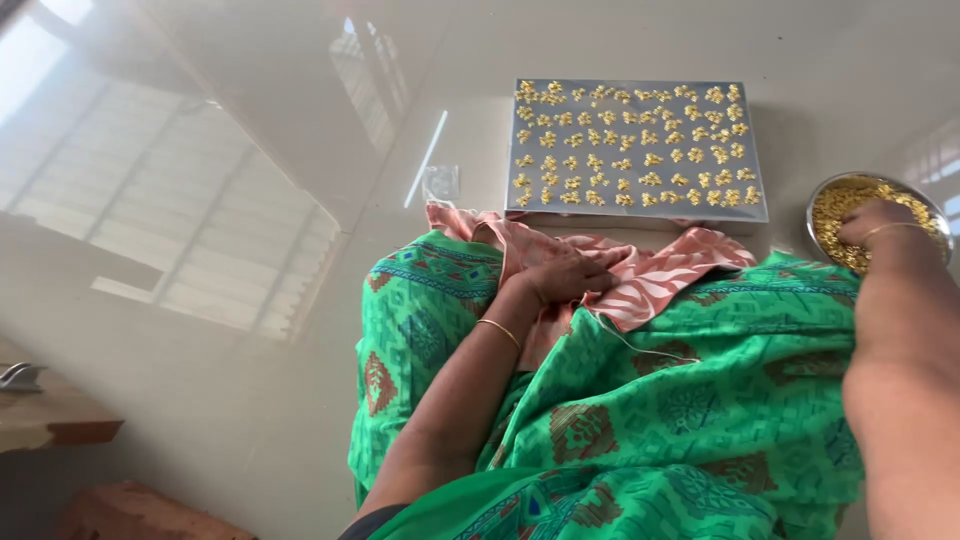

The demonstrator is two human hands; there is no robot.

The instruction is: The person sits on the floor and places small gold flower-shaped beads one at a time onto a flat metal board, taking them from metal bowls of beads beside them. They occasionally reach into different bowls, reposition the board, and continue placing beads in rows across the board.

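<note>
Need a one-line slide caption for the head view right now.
Seated on a glossy floor, right hand reaches into a bowl of yellow pieces beside a tray of clusters; left hand rests on pink cloth.

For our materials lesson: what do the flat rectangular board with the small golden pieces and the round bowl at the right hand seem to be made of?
The flat rectangular silvery board looks like polished metal or mirrored sheet, since it reflects light evenly. The round bowl appears to be shiny metal, probably steel, judging by its bright rim. The small golden pieces look metallic, though too small to be sure.

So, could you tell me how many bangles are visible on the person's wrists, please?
2: one thin gold bangle on the left wrist, resting on the pink cloth, and one gold bangle on the right wrist, over the metal bowl.
</note>
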